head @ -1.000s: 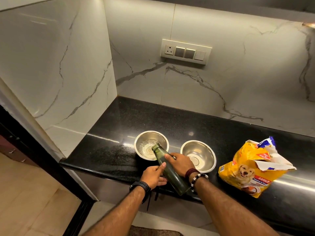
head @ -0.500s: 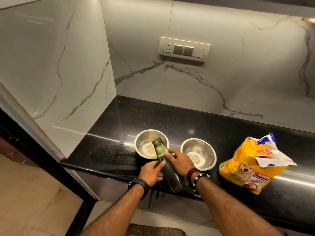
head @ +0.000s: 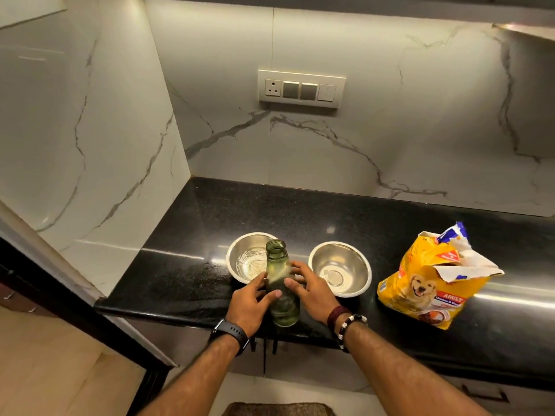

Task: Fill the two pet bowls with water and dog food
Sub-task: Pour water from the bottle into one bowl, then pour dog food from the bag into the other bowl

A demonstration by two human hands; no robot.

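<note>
Both hands, the left hand (head: 246, 298) and right hand (head: 310, 291), curled around an uncapped green bottle (head: 280, 286) upright at the near edge of the black table (head: 195, 235). Just beyond stood a water-filled bowl (head: 247, 259); right, an empty bowl (head: 339, 268), then the torn dog food bag (head: 429, 283), marble wall (head: 330, 151) behind

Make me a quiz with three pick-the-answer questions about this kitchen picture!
1. Where is the yellow dog food bag?
A. right of both bowls
B. between the bowls
C. on the floor

2. How many round steel bowls are on the black counter?
A. one
B. two
C. four

3. What is in the left steel bowl?
A. dog food
B. nothing
C. water

Answers: 1 A, the bag lies past the right steel bowl. 2 B, two bowls sit side by side. 3 C, clear water shimmers in it, behind the green glass bottle that both hands hold.
</note>
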